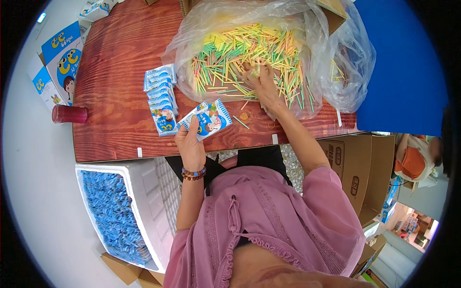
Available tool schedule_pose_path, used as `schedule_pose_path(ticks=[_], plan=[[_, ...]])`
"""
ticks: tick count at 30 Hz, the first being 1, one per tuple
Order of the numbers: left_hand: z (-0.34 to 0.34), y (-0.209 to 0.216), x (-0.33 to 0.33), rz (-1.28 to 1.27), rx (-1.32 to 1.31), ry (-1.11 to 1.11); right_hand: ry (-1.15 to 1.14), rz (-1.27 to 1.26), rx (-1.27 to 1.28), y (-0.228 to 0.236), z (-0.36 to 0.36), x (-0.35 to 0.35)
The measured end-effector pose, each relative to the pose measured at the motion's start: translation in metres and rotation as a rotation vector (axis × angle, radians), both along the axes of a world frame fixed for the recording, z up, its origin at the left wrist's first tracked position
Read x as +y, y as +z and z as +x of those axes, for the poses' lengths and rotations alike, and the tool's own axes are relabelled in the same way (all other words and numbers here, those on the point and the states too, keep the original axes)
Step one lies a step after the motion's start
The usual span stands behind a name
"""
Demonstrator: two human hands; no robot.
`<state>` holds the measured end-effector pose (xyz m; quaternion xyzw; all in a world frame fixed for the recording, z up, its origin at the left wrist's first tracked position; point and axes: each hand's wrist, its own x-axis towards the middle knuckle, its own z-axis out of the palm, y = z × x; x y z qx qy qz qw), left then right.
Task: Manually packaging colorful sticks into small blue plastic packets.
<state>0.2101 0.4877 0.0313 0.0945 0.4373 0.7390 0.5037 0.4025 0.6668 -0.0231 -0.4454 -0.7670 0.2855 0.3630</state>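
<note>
My left hand (188, 144) is closed on small blue-and-white packets (214, 120), fanned out above the table near its front edge. Just left of that hand, a row of overlapping packets (162, 103) of the same kind lies on the wood. My right hand (263, 84) reaches into a pile of thin yellow, green and pink sticks (221, 65), spread on a clear plastic bag (185, 41). Its fingers are curled in at the sticks; what is between them, if anything, is too blurred to make out.
A few loose sticks (241, 122) lie near the front edge of the red-brown table (113, 72). At its left edge stands a pink-red jar (70, 114). Below left, a white foam box (151, 201) holds many blue packets. A cardboard box (357, 168) stands at right, beneath a blue surface (403, 72).
</note>
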Motion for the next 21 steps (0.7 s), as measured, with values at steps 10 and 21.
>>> schedule_pose_path(ticks=[10,21], plan=[[0.001,0.000,-0.001,0.009,0.011,0.003,0.062,0.085,-0.252,0.007,0.006,-0.002],[0.014,0.010,0.027,0.084,-0.056,-0.053,0.210,-0.419,1.094,0.086,-0.032,-0.040]])
